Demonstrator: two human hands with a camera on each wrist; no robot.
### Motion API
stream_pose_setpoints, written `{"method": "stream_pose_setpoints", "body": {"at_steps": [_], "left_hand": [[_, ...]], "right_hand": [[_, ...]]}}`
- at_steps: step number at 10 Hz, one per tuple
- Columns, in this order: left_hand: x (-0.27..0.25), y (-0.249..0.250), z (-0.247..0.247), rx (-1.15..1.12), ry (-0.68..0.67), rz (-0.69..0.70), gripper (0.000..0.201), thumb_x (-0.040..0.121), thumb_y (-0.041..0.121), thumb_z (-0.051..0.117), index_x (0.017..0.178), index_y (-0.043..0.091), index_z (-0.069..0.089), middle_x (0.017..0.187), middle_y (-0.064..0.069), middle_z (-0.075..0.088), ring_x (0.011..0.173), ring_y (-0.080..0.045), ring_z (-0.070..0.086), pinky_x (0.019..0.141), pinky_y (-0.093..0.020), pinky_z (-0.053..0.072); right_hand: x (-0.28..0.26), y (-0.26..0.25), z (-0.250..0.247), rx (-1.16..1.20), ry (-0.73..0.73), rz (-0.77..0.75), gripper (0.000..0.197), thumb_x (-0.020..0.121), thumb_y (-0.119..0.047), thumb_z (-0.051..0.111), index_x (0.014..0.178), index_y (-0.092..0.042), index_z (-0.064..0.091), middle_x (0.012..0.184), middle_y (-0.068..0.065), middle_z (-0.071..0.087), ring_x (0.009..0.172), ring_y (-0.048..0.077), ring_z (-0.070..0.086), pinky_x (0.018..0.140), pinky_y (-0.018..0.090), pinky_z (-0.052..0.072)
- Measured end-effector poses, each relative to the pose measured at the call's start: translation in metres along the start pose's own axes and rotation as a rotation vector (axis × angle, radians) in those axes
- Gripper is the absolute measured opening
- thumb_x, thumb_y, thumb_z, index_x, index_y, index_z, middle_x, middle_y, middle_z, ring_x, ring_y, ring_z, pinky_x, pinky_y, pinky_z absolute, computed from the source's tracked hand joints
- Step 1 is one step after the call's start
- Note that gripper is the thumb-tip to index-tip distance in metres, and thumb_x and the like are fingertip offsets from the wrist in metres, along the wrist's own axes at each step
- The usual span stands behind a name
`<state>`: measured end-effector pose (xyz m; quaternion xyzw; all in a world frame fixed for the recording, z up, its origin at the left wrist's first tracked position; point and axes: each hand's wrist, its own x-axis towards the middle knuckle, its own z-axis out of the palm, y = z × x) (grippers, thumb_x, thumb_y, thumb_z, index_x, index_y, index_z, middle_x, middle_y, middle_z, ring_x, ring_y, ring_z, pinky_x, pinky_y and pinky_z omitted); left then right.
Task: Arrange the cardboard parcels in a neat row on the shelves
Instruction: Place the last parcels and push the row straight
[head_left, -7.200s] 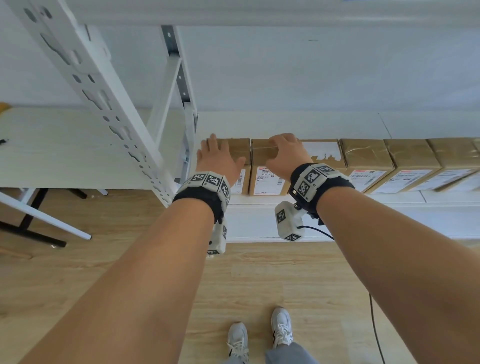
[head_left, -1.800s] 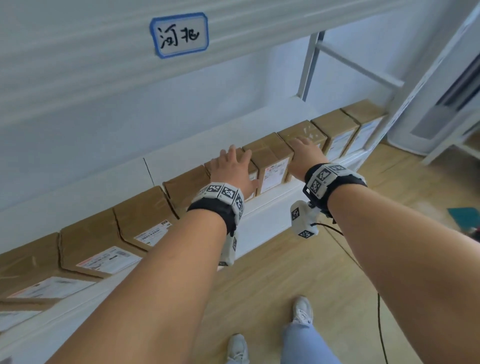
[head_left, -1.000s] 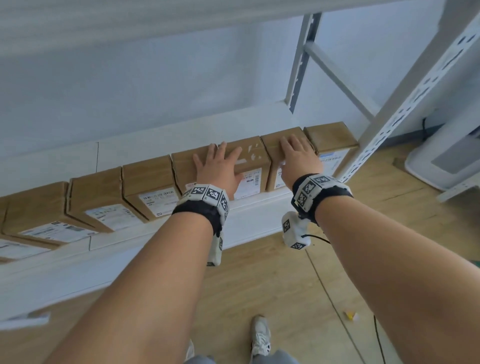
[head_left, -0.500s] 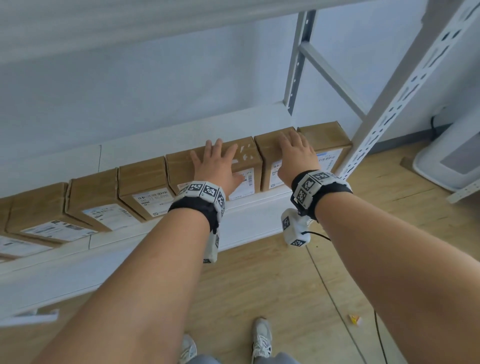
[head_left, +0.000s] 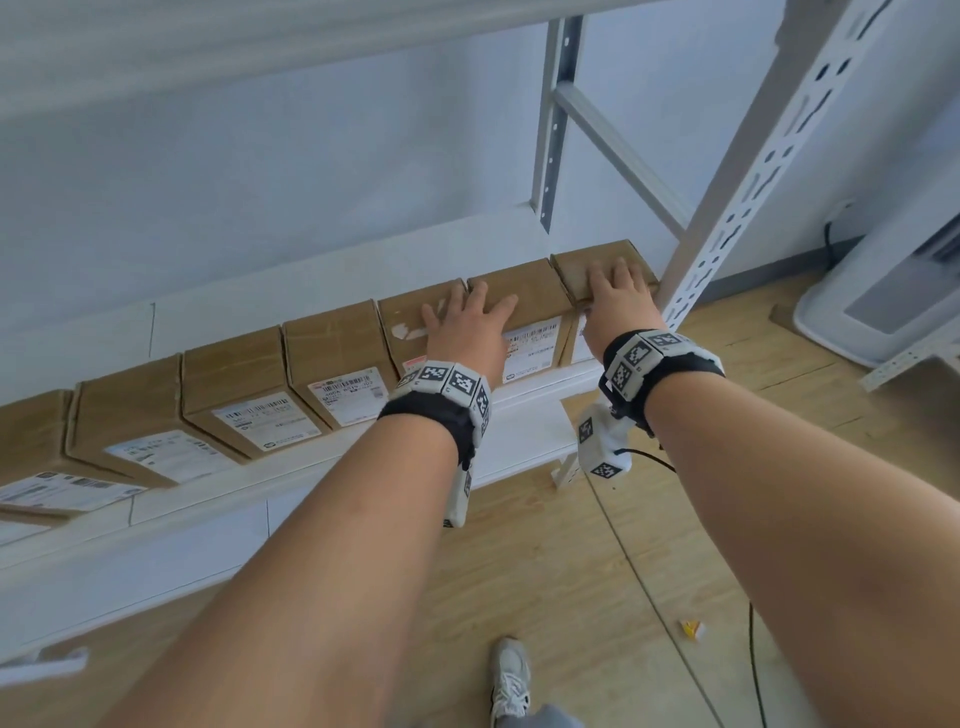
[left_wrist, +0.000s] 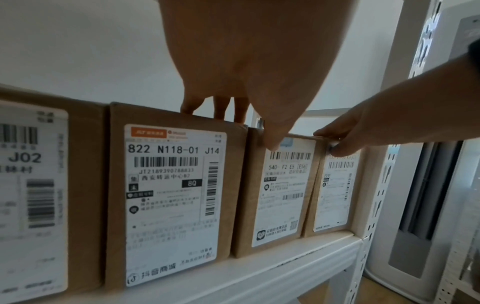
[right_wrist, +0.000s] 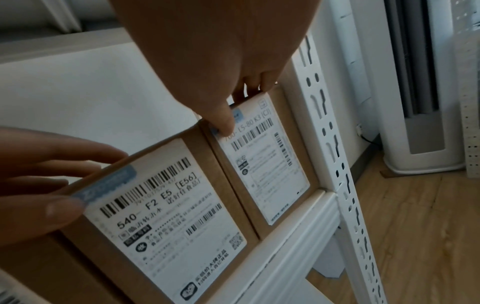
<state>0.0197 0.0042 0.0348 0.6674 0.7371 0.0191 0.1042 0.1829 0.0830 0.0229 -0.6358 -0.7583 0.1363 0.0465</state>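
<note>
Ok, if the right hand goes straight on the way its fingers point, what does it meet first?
The right hand lies flat on the end parcel, fingers aimed at the back. Past its rear edge comes bare shelf, then probably the wall by the rear post; depth is unclear.

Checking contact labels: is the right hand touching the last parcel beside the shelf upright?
Touching. Right wrist view: the right hand lies on the end parcel, thumb on its label, fingers over its top.

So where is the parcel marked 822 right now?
In the left wrist view the 822 parcel stands on the shelf, third from the row's right end, under the fingers of the left hand, with the 540 parcel next on its right.
</note>
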Motion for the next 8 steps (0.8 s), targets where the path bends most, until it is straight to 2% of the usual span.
{"method": "stream_pose_setpoints", "body": {"at_steps": [1, 4, 5, 6, 7, 8], "left_hand": [[0.002, -0.003, -0.003, -0.002, -0.01, 0.01, 0.057, 0.1, 0.017, 0.046, 0.15, 0.033, 0.026, 0.161, -0.009, 0.01, 0.149, -0.033, 0.003, 0.116, -0.062, 0.007], [0.003, -0.003, 0.0, -0.009, 0.02, 0.011, 0.057, 0.099, 0.011, 0.045, 0.15, 0.032, 0.028, 0.161, -0.009, 0.011, 0.149, -0.033, 0.004, 0.116, -0.061, 0.006], [0.004, -0.003, 0.002, -0.005, 0.02, 0.008, 0.057, 0.099, 0.012, 0.045, 0.15, 0.032, 0.027, 0.161, -0.009, 0.011, 0.149, -0.034, 0.004, 0.116, -0.062, 0.006], [0.002, -0.006, 0.0, 0.026, 0.006, 0.011, 0.057, 0.1, 0.025, 0.045, 0.152, 0.031, 0.021, 0.162, -0.007, 0.008, 0.149, -0.032, 0.003, 0.116, -0.061, 0.006], [-0.005, -0.01, -0.01, 0.035, 0.016, 0.015, 0.058, 0.102, 0.032, 0.04, 0.154, 0.029, 0.014, 0.163, -0.006, 0.004, 0.15, -0.029, 0.001, 0.118, -0.059, 0.004], [-0.008, -0.018, -0.017, 0.039, 0.047, -0.009, 0.058, 0.102, 0.032, 0.039, 0.154, 0.027, 0.013, 0.163, -0.006, 0.006, 0.15, -0.03, 0.003, 0.118, -0.058, 0.004]], "right_hand": [[0.005, 0.0, -0.002, 0.015, -0.013, -0.02, 0.063, 0.1, -0.016, 0.039, 0.154, -0.019, 0.009, 0.162, 0.01, 0.001, 0.149, 0.028, -0.004, 0.121, 0.041, 0.008], [-0.002, 0.003, 0.006, 0.057, 0.028, -0.037, 0.066, 0.097, -0.01, 0.043, 0.154, -0.02, 0.01, 0.161, 0.011, 0.001, 0.149, 0.03, -0.004, 0.121, 0.04, 0.005], [-0.006, 0.003, 0.004, 0.058, 0.036, -0.03, 0.072, 0.093, -0.007, 0.046, 0.154, -0.02, 0.01, 0.161, 0.01, 0.0, 0.149, 0.029, -0.003, 0.121, 0.039, 0.007], [-0.008, -0.003, -0.004, 0.055, 0.075, -0.049, 0.079, 0.085, 0.002, 0.046, 0.154, -0.02, 0.013, 0.161, 0.012, 0.003, 0.149, 0.027, -0.001, 0.121, 0.04, 0.012], [-0.013, -0.014, -0.01, 0.053, 0.118, -0.079, 0.076, 0.084, 0.007, 0.044, 0.152, -0.017, 0.02, 0.16, 0.014, 0.01, 0.149, 0.028, 0.005, 0.12, 0.041, 0.013], [-0.016, -0.024, -0.013, 0.04, 0.144, -0.087, 0.071, 0.084, 0.005, 0.046, 0.15, -0.016, 0.027, 0.159, 0.014, 0.015, 0.148, 0.029, 0.009, 0.12, 0.042, 0.011]]}}
